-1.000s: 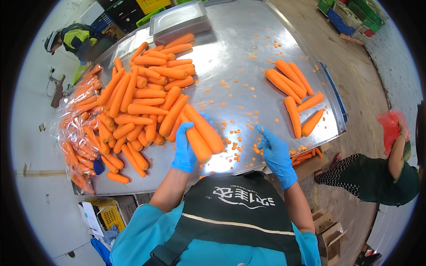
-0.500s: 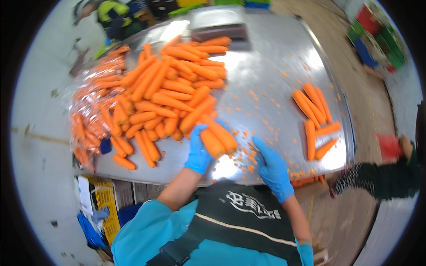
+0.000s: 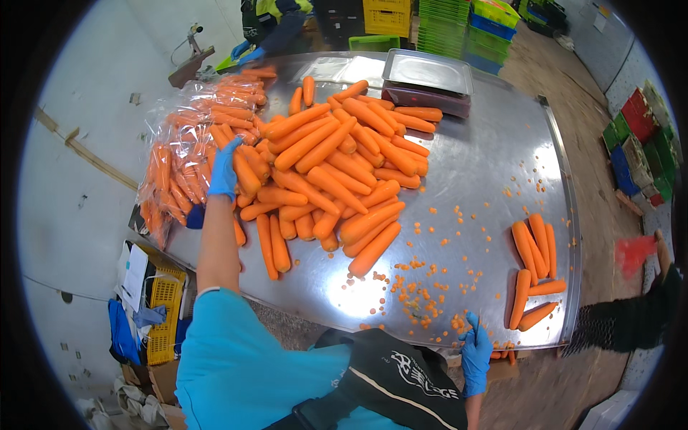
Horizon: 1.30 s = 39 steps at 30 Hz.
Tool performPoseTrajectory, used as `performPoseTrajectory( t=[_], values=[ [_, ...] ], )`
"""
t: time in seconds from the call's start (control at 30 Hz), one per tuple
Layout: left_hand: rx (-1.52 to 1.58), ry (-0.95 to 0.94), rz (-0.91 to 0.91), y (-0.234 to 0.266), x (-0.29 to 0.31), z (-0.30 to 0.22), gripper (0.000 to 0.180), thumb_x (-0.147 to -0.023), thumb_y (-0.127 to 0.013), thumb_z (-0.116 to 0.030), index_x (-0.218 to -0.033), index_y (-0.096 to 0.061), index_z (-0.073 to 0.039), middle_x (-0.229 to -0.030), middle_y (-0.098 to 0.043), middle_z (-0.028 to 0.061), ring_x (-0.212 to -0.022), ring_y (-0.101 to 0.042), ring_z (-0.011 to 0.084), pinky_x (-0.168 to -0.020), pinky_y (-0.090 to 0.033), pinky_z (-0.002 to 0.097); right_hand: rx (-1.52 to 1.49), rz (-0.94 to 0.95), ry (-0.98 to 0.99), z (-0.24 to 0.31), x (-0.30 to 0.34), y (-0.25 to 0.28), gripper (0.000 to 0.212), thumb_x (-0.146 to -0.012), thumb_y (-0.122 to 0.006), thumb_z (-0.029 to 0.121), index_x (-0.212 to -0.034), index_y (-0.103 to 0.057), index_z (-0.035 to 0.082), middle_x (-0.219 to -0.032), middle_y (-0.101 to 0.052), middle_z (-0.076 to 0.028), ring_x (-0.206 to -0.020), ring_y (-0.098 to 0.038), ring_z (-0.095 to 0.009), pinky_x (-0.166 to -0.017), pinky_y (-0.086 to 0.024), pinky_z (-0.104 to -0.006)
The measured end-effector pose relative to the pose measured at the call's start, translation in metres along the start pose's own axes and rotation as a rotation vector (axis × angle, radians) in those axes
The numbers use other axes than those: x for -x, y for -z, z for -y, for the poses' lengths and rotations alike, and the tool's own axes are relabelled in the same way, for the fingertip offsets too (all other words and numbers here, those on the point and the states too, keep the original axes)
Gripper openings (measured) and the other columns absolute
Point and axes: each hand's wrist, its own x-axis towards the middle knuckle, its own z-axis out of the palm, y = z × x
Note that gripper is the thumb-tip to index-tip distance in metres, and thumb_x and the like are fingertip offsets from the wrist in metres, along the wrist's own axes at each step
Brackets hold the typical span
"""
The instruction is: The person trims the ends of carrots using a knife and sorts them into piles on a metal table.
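Separately: one pile (image 3: 337, 189), six carrots (image 3: 547, 287)

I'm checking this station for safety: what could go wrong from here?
The left hand is at the heaped carrots, beside the bagged carrots; disturbing them might make the heap slide. Orange scraps lie loose near the front edge of the table, close to the right hand, so some could get brushed off. The separate carrots near the right edge might roll off if bumped.

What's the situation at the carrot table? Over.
Left hand at the carrot heap, beside bagged carrots, grip unclear. Right hand near the table edge, hold unclear. Orange bits scattered before it; no obstruction visible.
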Motion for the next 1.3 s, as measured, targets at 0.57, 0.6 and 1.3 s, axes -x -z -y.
performPoseTrajectory(
  t=[0.57,0.6,1.3],
  values=[
    [-0.42,-0.438,-0.063,0.034,-0.04,0.079,0.04,-0.092,-0.066,-0.017,-0.127,-0.057,0.001,-0.121,-0.062,0.0077,-0.109,-0.057,0.0161,-0.094,-0.044,0.0279,0.062,0.031,-0.086,-0.018,0.02,0.004,0.056,-0.087,-0.046,-0.009,-0.138,-0.056,0.013,-0.096,-0.067,-0.007,-0.075,-0.058,-0.012,-0.076,-0.049,-0.0249],
    [-0.47,-0.528,-0.047,0.018,-0.026,0.069,0.037,-0.092,-0.066,-0.017,-0.124,-0.06,0.0,-0.118,-0.064,0.006,-0.106,-0.058,0.0155,-0.092,-0.046,0.0277,0.1,0.036,-0.077,-0.017,0.02,0.006,0.056,-0.087,-0.046,-0.009,-0.138,-0.056,0.013,-0.097,-0.067,-0.007,-0.076,-0.057,-0.011,-0.076,-0.049,-0.0246],
    [-1.2,-0.834,0.398,-0.176,0.077,0.016,0.017,-0.086,-0.067,-0.023,-0.075,-0.064,-0.01,-0.069,-0.058,0.009,-0.084,-0.059,0.0292,-0.086,-0.041,0.0447,-0.089,-0.033,-0.127,-0.056,0.041,0.011,0.05,-0.089,-0.05,-0.007,-0.137,-0.055,0.009,-0.121,-0.066,-0.01,-0.083,-0.062,-0.014,-0.08,-0.052,-0.0291]
  ],
)
